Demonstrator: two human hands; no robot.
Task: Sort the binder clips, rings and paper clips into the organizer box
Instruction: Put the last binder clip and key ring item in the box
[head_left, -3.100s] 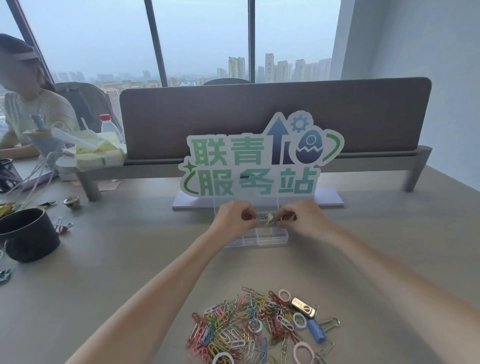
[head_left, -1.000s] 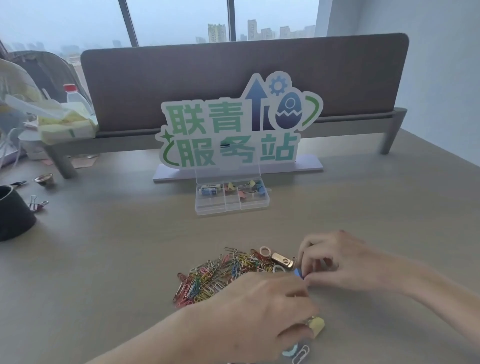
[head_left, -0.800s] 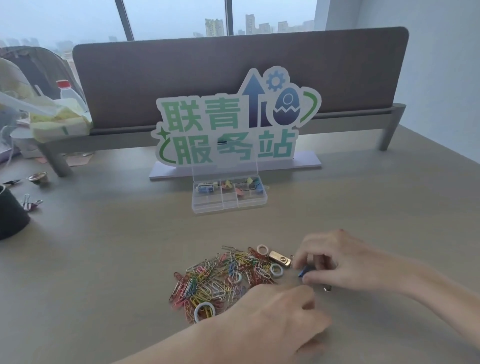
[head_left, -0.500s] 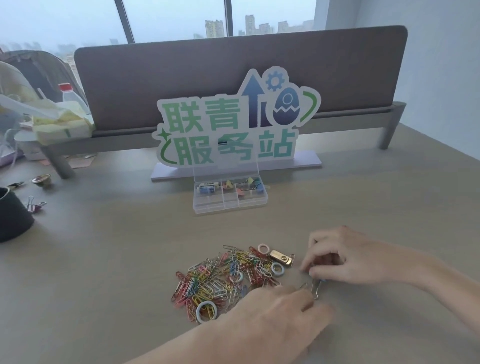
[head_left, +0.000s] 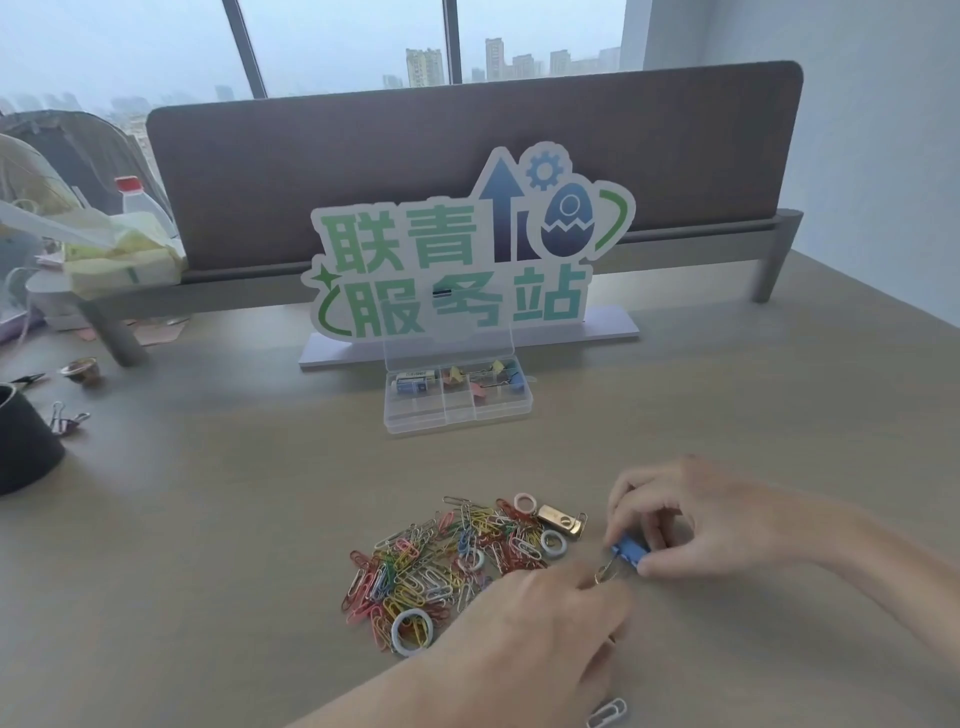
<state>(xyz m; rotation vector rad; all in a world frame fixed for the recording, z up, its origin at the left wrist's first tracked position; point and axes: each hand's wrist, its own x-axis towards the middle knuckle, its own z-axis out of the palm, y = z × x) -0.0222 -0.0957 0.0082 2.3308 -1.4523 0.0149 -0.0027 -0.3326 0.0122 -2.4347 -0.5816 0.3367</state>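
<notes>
**Both hands at a blue binder clip beside the unsorted pile**

We find the right hand (head_left: 696, 525) resting on the pale wooden desk (head_left: 208, 545), its thumb and fingers closed around a small blue binder clip (head_left: 629, 552). The clip's wire handles point down and to the left, toward the left hand (head_left: 535, 623). That hand lies palm down with its fingertips meeting the wire ends; we cannot tell whether it pinches them or only touches them.

Just to the left of both hands we note a loose heap of coloured wire paper clips (head_left: 441, 561). Several pale plastic rings lie in and around it: a large white ring (head_left: 411, 630) at the near edge and a small pink ring (head_left: 525, 502) at the far edge. A gold-coloured metal clip (head_left: 560, 521) sits at the heap's far right, touching it. One silver paper clip (head_left: 607, 713) lies apart, near the bottom of the view.

Well beyond the heap stands the clear plastic organizer box (head_left: 457, 415), lid up, against a white sign with green characters (head_left: 457, 270). Its far compartments hold several small coloured binder clips; the near compartments look bare.

On the far left we record a dark round container (head_left: 23, 447) and a stray binder clip (head_left: 65, 418) beside it.
</notes>
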